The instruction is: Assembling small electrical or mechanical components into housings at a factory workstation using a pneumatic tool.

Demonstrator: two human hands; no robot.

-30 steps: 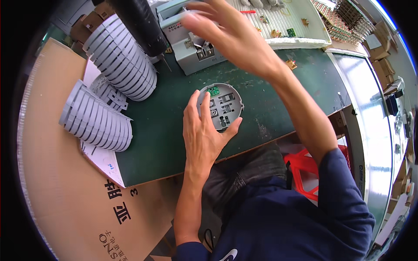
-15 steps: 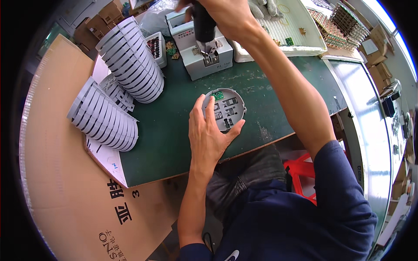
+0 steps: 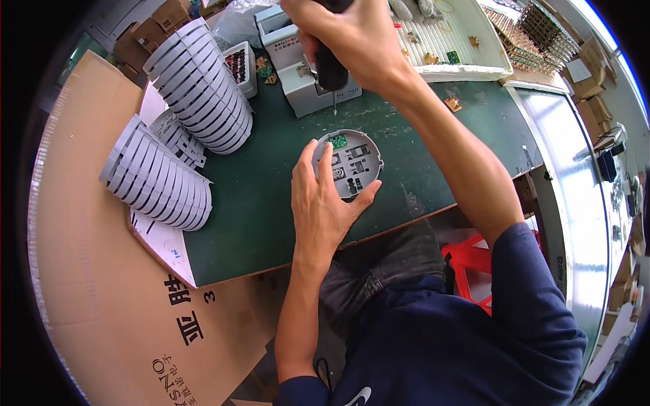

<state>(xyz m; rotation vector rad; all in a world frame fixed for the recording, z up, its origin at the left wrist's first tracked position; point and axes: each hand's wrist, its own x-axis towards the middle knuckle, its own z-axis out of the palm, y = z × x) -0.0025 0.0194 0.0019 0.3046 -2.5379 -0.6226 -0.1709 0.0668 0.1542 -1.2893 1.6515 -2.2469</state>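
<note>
My left hand point(image 3: 323, 206) holds a round grey plastic housing point(image 3: 366, 181) flat on the bench, fingers along its left rim and thumb at its near right edge. A small green circuit board point(image 3: 336, 141) lies inside the housing at its far side, one fingertip beside it. Above and beyond the housing, my right hand point(image 3: 362, 44) grips a black electric screwdriver point(image 3: 332, 71). Its thin bit points down, short of the housing's far rim. Whether a screw is on the tip is too small to tell. Behind the screwdriver stands a light grey box-shaped screw feeder point(image 3: 306, 98), partly covered by it.
Two leaning stacks of grey housings point(image 3: 210, 95) point(image 3: 159, 179) stand at the left. A white tray of small dark parts point(image 3: 251, 71) sits beside the feeder. At the far right are a white foam tray point(image 3: 467, 64) and stacked boards point(image 3: 545, 30). A small brown board point(image 3: 452, 104) lies near my right forearm.
My right hand has brought the screwdriver away from the feeder, nearer and slightly right, toward the housing. The left hand keeps its hold on the housing.
</note>
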